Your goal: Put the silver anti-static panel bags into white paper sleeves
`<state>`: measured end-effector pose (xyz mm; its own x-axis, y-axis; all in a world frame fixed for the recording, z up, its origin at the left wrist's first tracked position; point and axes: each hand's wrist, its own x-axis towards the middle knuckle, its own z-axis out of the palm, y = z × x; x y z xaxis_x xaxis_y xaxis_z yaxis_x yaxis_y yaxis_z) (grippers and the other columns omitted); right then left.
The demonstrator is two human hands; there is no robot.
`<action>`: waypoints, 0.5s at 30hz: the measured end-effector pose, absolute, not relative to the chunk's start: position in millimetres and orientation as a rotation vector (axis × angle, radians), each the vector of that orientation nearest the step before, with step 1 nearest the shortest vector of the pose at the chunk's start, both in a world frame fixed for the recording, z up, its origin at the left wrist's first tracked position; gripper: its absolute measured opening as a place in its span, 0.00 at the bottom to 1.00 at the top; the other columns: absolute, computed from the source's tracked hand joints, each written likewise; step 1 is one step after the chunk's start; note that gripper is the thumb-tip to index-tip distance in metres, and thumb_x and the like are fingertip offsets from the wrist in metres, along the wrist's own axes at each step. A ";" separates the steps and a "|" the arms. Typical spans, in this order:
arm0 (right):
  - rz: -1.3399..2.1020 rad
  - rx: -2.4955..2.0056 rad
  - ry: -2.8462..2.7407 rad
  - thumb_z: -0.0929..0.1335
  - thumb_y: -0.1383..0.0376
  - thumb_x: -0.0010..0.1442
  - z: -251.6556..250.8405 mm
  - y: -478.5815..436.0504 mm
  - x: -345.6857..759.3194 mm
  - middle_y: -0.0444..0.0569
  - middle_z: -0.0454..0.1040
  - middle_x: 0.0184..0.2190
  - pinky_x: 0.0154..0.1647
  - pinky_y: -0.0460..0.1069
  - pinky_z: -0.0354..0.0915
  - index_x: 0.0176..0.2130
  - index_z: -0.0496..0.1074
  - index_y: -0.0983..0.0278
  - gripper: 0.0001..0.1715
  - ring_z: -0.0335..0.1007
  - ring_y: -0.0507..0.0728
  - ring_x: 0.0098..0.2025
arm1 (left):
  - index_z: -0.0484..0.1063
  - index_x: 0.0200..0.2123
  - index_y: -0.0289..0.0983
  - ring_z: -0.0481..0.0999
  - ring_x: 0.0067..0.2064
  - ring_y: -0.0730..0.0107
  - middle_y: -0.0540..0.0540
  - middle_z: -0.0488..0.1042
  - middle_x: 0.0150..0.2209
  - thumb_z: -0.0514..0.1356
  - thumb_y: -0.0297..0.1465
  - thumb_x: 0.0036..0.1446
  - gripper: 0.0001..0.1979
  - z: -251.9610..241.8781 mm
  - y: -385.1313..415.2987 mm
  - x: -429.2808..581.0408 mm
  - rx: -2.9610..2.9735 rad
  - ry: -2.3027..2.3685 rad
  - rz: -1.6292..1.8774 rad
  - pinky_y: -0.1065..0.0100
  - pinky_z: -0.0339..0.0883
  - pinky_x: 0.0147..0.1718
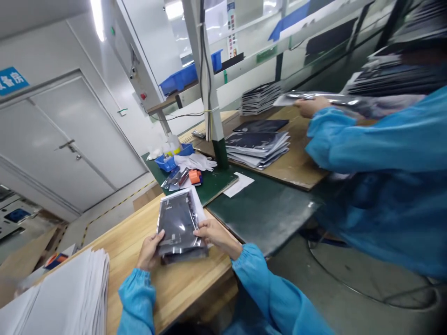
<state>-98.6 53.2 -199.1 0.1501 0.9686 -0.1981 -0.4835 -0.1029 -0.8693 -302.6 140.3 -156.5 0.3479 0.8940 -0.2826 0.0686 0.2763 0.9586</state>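
Over the wooden bench, a stack of flat dark panels in shiny clear film (177,218) is between my two hands. My left hand (149,250) grips its left edge near the lower corner, thumb on top. On the right edge, my right hand (214,234) pinches it with the thumb above and the fingers partly hidden. White sheet edges show behind the panels at the upper right. The near end of the stack is slightly blurred.
A thick pile of white sheets (66,293) lies at the left. Gloves (195,162), an orange tape dispenser (194,177) and a blue tray (166,163) sit beyond the bench. At right, a co-worker's hand (312,106) holds a film-wrapped item near stacked panels (258,144).
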 end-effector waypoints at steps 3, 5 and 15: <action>1.403 -1.059 -0.704 0.78 0.63 0.35 -199.2 44.8 -104.3 0.42 0.70 0.13 0.11 0.42 0.61 0.22 0.68 0.66 0.19 0.66 0.51 0.14 | 0.76 0.32 0.29 0.78 0.25 0.66 0.41 0.79 0.26 0.73 0.31 0.37 0.17 -150.2 130.8 -319.8 1.130 1.045 0.741 0.70 0.72 0.26; 1.302 -1.105 -0.690 0.78 0.63 0.35 -197.8 43.0 -106.2 0.42 0.71 0.15 0.10 0.42 0.61 0.27 0.70 0.67 0.21 0.69 0.52 0.16 | 0.76 0.35 0.29 0.79 0.29 0.63 0.39 0.80 0.30 0.73 0.31 0.37 0.20 -147.4 121.2 -337.2 1.140 1.031 0.814 0.69 0.73 0.30; 1.538 -0.766 -0.518 0.78 0.59 0.39 -183.9 62.2 -168.5 0.43 0.73 0.21 0.20 0.43 0.68 0.25 0.70 0.67 0.19 0.69 0.50 0.21 | 0.76 0.41 0.35 0.78 0.44 0.48 0.40 0.81 0.36 0.74 0.33 0.34 0.26 -142.7 59.5 -403.4 1.010 1.208 0.913 0.59 0.74 0.41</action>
<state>-168.5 62.2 -183.9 0.0005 0.9862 -0.1656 -0.6855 -0.1203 -0.7181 -403.4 59.5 -142.7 0.1368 0.9453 -0.2961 -0.0273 0.3024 0.9528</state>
